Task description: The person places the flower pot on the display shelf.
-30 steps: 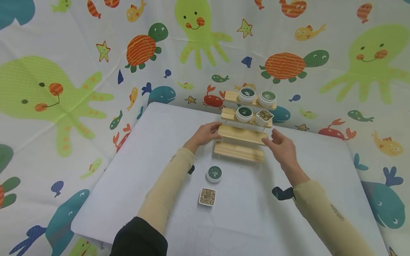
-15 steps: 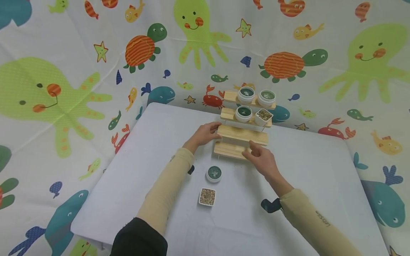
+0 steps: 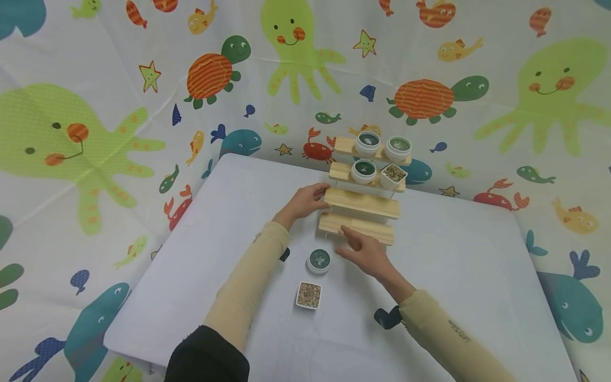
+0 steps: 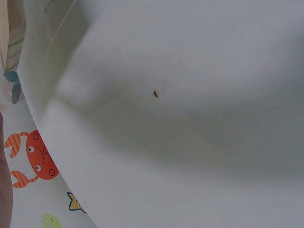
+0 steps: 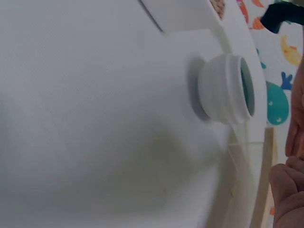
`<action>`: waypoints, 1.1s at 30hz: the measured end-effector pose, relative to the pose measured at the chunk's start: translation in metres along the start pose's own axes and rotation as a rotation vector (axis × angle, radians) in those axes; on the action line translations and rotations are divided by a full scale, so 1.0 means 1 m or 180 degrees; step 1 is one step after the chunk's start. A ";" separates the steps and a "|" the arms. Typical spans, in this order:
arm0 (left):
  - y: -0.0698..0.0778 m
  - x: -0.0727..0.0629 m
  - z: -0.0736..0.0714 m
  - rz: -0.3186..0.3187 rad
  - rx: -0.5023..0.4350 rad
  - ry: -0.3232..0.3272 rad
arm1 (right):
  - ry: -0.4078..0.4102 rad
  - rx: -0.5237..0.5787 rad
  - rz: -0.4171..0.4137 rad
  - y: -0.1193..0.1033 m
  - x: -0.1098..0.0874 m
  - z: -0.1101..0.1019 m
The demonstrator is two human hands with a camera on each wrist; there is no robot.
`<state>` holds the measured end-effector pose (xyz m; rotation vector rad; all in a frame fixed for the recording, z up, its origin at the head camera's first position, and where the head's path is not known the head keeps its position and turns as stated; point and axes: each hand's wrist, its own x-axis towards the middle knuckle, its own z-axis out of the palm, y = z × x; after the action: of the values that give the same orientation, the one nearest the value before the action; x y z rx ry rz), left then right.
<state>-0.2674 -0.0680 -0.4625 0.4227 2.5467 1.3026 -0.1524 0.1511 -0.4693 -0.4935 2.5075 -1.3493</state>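
A tiered stand (image 3: 363, 204) with light wooden planks rises at the back of the table. My left hand (image 3: 305, 200) is at the left end of its second plank from the front, fingers on the far side and thumb on the near side. My right hand (image 3: 366, 253) hovers in front of the lowest plank, thumb and index finger spread, holding nothing. Just left of its thumb stands a round white jar (image 3: 319, 260) with a dark green top, also a white jar (image 5: 223, 89) in the right wrist view. Closer stands a square white bowl (image 3: 308, 295) of brownish bits.
On the upper two planks stand round white jars (image 3: 367, 142) with green tops and a square white bowl (image 3: 393, 174) of bits. A white table (image 3: 200, 233) lies beneath; a sea-animal cloth (image 3: 305, 63) hangs behind the stand.
My right hand has left the stand's right end and come left and nearer, toward the round jar, fingers spread. The left hand stays at the plank's left end.
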 end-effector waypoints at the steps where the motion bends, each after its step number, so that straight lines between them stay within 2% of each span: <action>1: 0.000 0.000 0.000 0.0000 0.0004 0.0001 | -0.0031 0.0035 -0.0056 0.001 0.000 0.004; 7: -0.001 0.000 0.000 -0.0007 -0.0002 0.0001 | -0.0156 0.0165 -0.0237 0.004 -0.001 0.023; 16: -0.002 0.000 0.000 0.0062 0.0006 0.0017 | -0.0258 0.0102 -0.0104 0.007 -0.003 0.040; 33: -0.002 0.001 0.001 0.0019 -0.0006 0.0016 | -0.0182 -0.0106 0.0024 0.023 -0.006 0.060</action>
<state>-0.2680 -0.0679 -0.4649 0.4276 2.5503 1.3096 -0.1287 0.1197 -0.5208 -0.5217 2.4867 -1.2742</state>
